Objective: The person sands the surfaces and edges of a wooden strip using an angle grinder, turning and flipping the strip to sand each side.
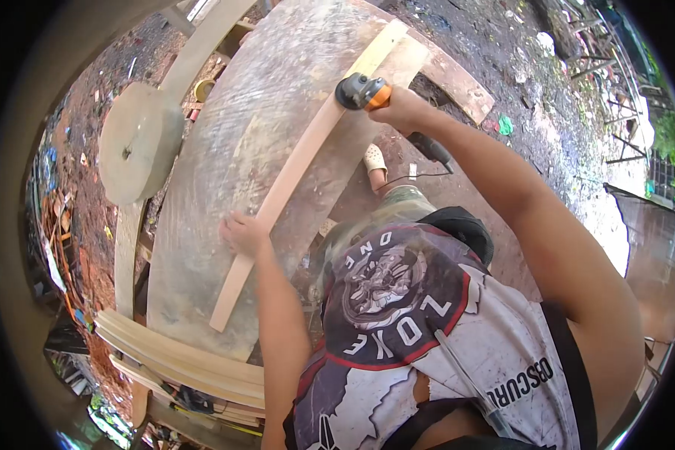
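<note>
A long, pale wooden strip (pixel 300 169) lies slantwise across a dusty worktable (pixel 225 142). My left hand (pixel 245 233) is closed over the strip's near part, its fingers past the far edge. In my right hand (pixel 402 110) is an orange and grey angle grinder (pixel 378 96). Its round disc head rests on or just above the strip, towards the far end. The wood beyond the disc looks yellower and rougher than the smooth, pinkish stretch nearer me. The grinder's rear end and cord hang below my right wrist.
Several planed strips (pixel 180 349) are stacked at the table's near left. A round wooden slab (pixel 141 142) stands beyond the left edge. The grinder's cord (pixel 416 178) runs towards my body, near my foot (pixel 376 171). Debris litters the ground around.
</note>
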Tool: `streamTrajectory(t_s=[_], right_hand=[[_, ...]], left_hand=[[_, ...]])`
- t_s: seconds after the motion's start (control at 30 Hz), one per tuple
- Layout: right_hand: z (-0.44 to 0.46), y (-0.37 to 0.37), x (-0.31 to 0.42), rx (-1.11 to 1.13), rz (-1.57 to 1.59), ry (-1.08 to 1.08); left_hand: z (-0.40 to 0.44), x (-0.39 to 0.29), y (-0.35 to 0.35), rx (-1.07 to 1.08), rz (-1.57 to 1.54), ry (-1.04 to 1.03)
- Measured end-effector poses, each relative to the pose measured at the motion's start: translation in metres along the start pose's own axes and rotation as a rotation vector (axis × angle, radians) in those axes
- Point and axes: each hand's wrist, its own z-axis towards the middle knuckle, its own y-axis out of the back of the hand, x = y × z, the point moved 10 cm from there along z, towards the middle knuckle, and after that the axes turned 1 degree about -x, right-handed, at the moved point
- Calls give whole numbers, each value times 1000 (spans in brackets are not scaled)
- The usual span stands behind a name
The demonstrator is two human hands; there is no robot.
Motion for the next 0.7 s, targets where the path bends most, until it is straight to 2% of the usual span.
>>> streamTrajectory(t_s=[0.07,0.17,0.27,0.33,0.5,0.57,0.67,0.7], right_hand=[[19,25,-19,-24,-2,-28],[60,58,-53,-72,-4,-3],[91,93,-88,-101,-7,-95],[104,115,-100,-124,-32,-74],[126,157,-100,-128,35,-119],[123,166,-99,-183,95,-155],[127,145,-119,-136,30,-250],[124,134,-109,-139,21,-169]], left_hand=[[0,2,-2,112,20,124],[-1,2,-6,188,157,117],[0,13,-18,190,161,91],[-1,20,-24,209,173,100],[-2,19,-21,201,184,112],[-2,17,-22,223,165,91],[-2,19,-22,185,133,67],[-3,24,-26,186,129,66]])
